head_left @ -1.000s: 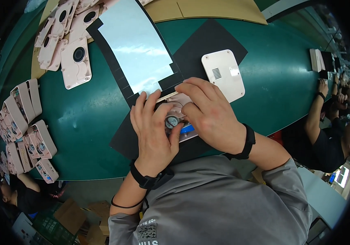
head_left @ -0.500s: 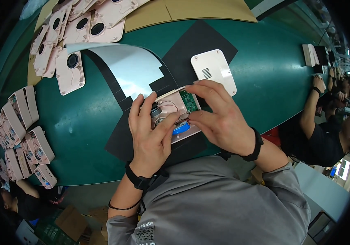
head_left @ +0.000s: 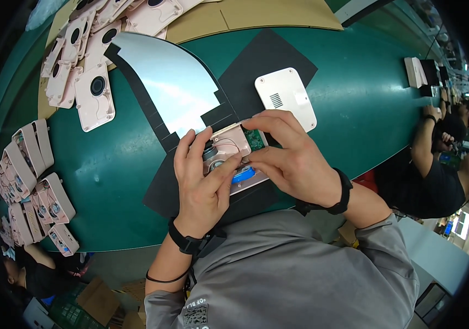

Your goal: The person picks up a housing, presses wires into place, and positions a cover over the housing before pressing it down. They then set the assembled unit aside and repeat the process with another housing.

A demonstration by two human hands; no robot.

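Between my hands lies an open pale-pink plastic housing (head_left: 224, 144) with a green circuit board (head_left: 255, 139), thin wires, a round speaker part and a blue battery pack (head_left: 243, 175) inside. My left hand (head_left: 197, 183) is closed on the housing's left side, two fingertips at its far edge and the index finger reaching in near the wires. My right hand (head_left: 300, 159) is bent over the right end. Its thumb and a finger pinch beside the circuit board; what they hold is hidden. A white vented cover (head_left: 286, 98) rests beyond my right hand.
A white-faced flexible sheet with black edges (head_left: 169, 79) rises beyond the housing. Black mats (head_left: 267, 55) lie on the green table (head_left: 355, 109). Several pink panels (head_left: 95, 96) are piled far left, several filled housings (head_left: 53, 203) near left. Other people (head_left: 437, 170) work at right.
The flexible sheet's far end has shifted away and slightly right, showing more of its white face. My hands stay at the housing, with only slight finger movement.
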